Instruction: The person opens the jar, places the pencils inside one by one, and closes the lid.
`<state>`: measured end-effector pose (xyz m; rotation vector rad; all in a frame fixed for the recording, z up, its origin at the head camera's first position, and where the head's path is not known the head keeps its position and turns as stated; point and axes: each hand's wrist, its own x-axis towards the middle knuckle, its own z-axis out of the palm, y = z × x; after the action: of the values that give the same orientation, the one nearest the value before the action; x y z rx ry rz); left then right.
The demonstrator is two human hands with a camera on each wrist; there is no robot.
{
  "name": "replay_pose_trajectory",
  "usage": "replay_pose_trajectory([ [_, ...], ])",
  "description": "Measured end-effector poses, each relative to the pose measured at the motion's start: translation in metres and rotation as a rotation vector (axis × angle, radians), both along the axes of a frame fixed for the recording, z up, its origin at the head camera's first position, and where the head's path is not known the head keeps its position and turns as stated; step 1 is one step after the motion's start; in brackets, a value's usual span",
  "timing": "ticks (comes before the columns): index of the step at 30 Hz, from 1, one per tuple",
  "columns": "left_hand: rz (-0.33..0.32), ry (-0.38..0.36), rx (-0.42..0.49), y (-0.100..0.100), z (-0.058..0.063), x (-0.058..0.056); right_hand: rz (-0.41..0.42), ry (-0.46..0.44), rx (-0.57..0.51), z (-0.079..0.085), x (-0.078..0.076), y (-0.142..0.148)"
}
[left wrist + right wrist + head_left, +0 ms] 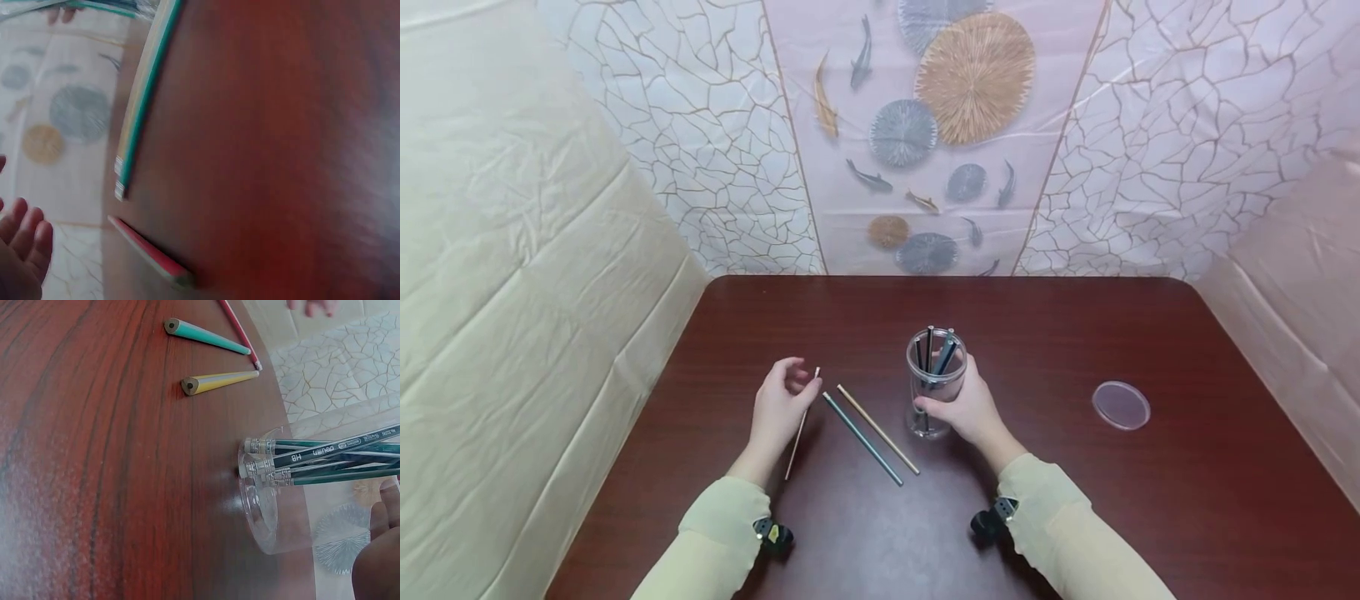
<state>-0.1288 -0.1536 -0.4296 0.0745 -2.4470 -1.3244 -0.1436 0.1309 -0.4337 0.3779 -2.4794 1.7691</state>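
Observation:
My right hand (966, 404) grips a clear plastic cup (923, 423) from its right side, thumb across the front. Several dark and green pencils (325, 453) stand in the cup, eraser ends down in the right wrist view. My left hand (781, 404) hovers over the upper end of a red pencil (150, 253), fingers loosely bent and apart from it in the left wrist view. Between the hands, a green pencil (863, 440) and a yellow pencil (880, 431) lie side by side on the table, slanting down to the right.
A round clear lid (1121, 406) lies flat on the dark red-brown table (1037, 325), to the right of the cup. Patterned sheeting (715, 125) hangs behind the table's far edge, with plain sheeting on both sides.

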Motion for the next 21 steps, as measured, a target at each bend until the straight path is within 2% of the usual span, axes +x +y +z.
replay_pose_trajectory([
  [3,0.02,-0.056,-0.065,-0.009,-0.012,0.002,0.009,0.001,0.005,0.015,0.007,-0.004],
  [7,0.016,-0.122,-0.112,-0.016,-0.023,0.006,0.01,-0.006,0.012,0.033,0.017,-0.008],
  [15,-0.021,-0.218,-0.16,-0.018,-0.034,0.011,-0.006,-0.019,0.004,0.034,0.021,-0.008],
  [21,-0.048,-0.209,-0.245,-0.016,-0.036,0.013,-0.002,-0.02,0.004,0.034,0.02,-0.008],
])
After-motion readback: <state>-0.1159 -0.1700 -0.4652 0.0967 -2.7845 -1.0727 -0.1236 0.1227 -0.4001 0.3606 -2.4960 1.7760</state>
